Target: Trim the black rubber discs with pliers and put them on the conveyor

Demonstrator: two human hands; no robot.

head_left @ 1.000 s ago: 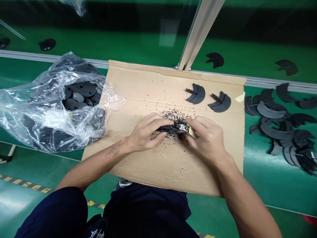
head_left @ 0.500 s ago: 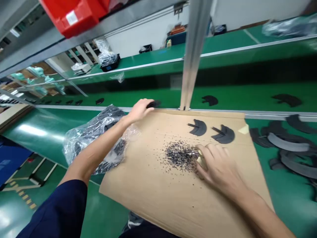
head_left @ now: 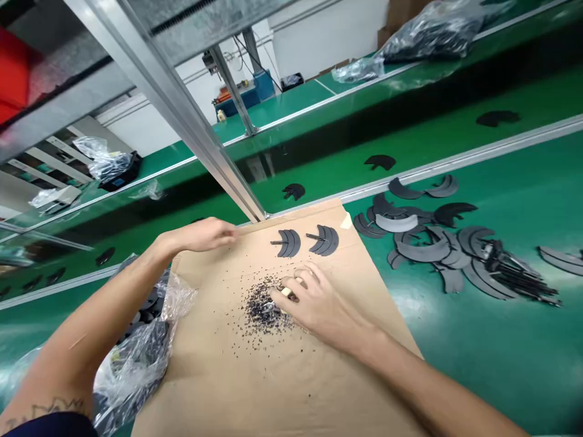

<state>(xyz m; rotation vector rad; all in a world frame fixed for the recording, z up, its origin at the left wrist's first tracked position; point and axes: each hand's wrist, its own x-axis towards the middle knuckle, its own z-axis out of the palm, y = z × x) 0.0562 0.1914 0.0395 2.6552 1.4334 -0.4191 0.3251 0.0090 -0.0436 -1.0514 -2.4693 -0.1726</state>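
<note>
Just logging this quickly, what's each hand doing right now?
Left hand: loosely open, nothing visible in it.
Right hand: closed, holding a small pale-handled tool.

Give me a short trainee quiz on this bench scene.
1. True or false: the right hand holds a small cream-handled tool over black crumbs on the cardboard sheet.
2. Where is the loose pile of black curved pieces? A: in the plastic bag; B: on the green bench right of the cardboard sheet; C: on the floor.
3. How many black fan-shaped pieces lie on the cardboard sheet?

Key: 1 true; 2 B; 3 two.
</note>
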